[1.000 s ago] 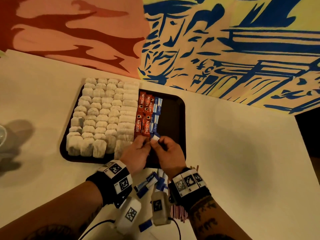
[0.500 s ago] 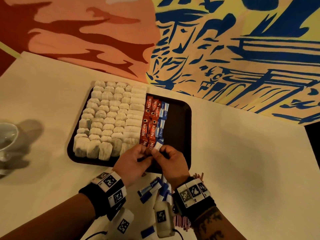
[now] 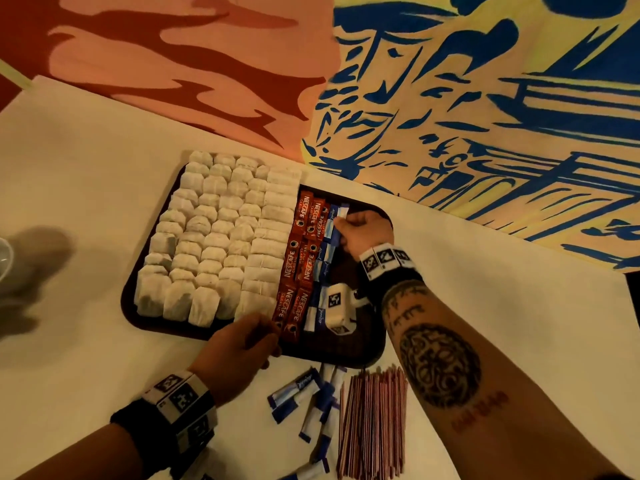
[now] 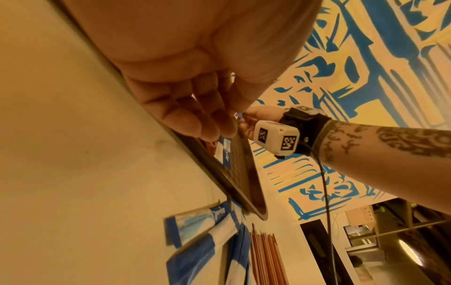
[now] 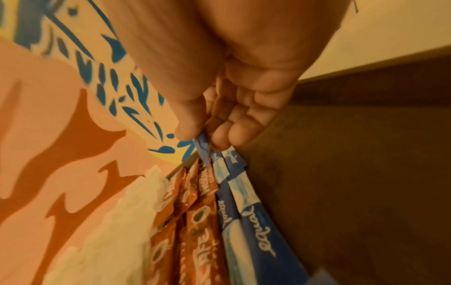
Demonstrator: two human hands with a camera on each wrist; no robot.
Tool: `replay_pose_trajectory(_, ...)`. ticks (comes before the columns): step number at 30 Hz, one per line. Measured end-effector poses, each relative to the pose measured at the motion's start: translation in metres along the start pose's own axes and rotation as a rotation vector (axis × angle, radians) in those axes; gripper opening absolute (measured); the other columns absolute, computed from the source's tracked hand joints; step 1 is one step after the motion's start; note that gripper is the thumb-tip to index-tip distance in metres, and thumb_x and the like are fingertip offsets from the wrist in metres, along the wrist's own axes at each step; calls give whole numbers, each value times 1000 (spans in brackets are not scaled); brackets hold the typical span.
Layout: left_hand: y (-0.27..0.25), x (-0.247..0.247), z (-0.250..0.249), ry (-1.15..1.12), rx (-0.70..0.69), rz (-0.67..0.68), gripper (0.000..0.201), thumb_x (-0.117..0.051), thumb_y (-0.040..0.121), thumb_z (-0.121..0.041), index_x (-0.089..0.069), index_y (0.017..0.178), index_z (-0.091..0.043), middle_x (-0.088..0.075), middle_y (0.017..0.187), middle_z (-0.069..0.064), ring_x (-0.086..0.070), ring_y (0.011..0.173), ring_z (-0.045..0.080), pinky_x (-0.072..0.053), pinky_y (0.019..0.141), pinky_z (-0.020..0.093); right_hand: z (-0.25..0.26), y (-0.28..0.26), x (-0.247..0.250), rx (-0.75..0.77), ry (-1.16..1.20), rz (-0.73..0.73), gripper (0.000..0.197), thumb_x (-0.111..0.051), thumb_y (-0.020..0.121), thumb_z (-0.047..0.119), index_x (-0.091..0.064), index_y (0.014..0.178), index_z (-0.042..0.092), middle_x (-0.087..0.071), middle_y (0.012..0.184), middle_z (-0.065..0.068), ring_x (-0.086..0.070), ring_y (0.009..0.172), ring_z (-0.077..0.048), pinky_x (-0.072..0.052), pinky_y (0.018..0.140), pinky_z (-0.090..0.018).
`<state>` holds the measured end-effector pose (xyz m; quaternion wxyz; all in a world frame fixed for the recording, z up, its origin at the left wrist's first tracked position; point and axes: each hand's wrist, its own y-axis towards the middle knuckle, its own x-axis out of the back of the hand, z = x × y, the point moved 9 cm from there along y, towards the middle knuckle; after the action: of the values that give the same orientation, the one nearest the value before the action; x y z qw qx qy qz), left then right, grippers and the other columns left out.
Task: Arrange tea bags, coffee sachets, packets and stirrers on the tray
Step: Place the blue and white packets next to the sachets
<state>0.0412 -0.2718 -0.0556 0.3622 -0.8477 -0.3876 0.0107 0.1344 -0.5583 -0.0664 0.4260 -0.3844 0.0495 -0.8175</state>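
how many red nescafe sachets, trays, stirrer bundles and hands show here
red Nescafe sachets: 6
tray: 1
stirrer bundle: 1
hands: 2, left hand and right hand
total: 10

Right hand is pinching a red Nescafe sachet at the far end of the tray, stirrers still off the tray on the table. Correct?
Not quite. The right hand pinches a blue packet, not a red Nescafe sachet; the right wrist view shows it. The rest holds: it is at the far end of the tray, and the stirrers lie on the table.
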Motion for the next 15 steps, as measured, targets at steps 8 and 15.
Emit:
replay_pose_trajectory(8,12,4,3,-63,31,15,6,-56,98,-25,-60,100,-30,-70,90,-4,-63,71,9,-47,59,16,-6,38,-23,-98,-65,-5,29,-87,73,40,-63,79,24,-74,85,-2,-73,82,-24,-61,80,-44)
replay_pose_trajectory(15,14,2,1,-132,52,23,6,-60,96,-24,-63,99,-28,-71,83,-1,-59,59,5,-51,58,22,-5,44,-29,-98,-116,18,32,-87,71,43,-62,76,24,-74,84,-2,-73,80,-24,-62,79,-43)
